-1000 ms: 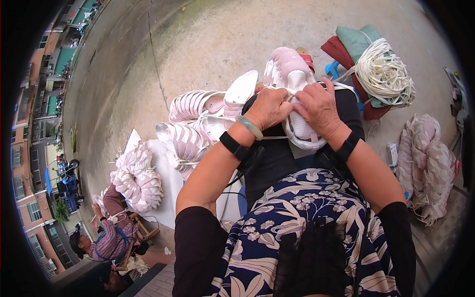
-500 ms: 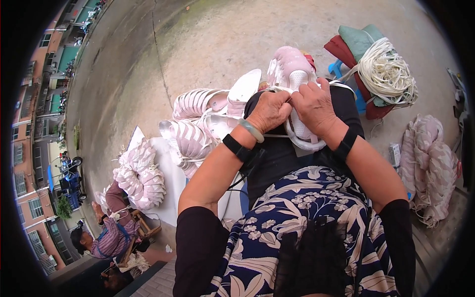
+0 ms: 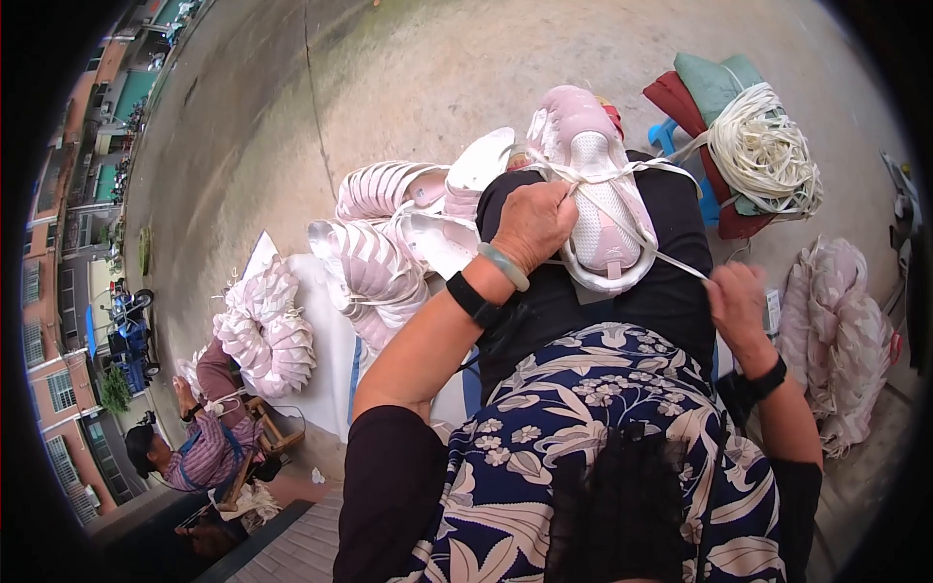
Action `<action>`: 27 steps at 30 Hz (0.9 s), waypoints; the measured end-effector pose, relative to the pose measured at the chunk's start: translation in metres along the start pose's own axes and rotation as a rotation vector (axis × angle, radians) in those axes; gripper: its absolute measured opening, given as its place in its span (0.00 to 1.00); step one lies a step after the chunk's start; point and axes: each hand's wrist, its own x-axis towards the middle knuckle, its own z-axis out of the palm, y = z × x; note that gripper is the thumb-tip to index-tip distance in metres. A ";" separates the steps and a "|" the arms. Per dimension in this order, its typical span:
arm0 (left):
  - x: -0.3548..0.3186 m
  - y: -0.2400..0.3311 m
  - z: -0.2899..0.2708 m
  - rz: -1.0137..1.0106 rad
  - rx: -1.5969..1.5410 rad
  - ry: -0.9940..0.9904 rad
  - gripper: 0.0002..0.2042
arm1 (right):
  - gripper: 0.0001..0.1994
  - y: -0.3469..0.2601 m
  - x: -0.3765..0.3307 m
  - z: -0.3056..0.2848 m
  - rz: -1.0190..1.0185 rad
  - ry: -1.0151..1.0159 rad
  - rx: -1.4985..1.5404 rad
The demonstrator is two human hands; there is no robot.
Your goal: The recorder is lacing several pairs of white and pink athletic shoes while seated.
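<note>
Shoe (image 3: 585,235) rests on the lap (image 3: 680,219). Over the lap's left side, the left hand's (image 3: 535,223) grip seemingly pinches lace (image 3: 680,266); at its right edge, the right hand's (image 3: 736,301) blurred grip grasps lace. Even tension should prevent twisting.

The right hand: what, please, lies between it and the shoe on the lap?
In the head view, a white lace crosses there, over black trousers.

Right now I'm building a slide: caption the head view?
Left hand at a pink-and-white shoe upper, right hand holding a white cord stretched from it.
</note>
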 end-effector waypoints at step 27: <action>0.017 -0.008 -0.018 0.072 0.355 0.263 0.12 | 0.11 -0.046 0.060 0.002 -0.146 0.124 0.405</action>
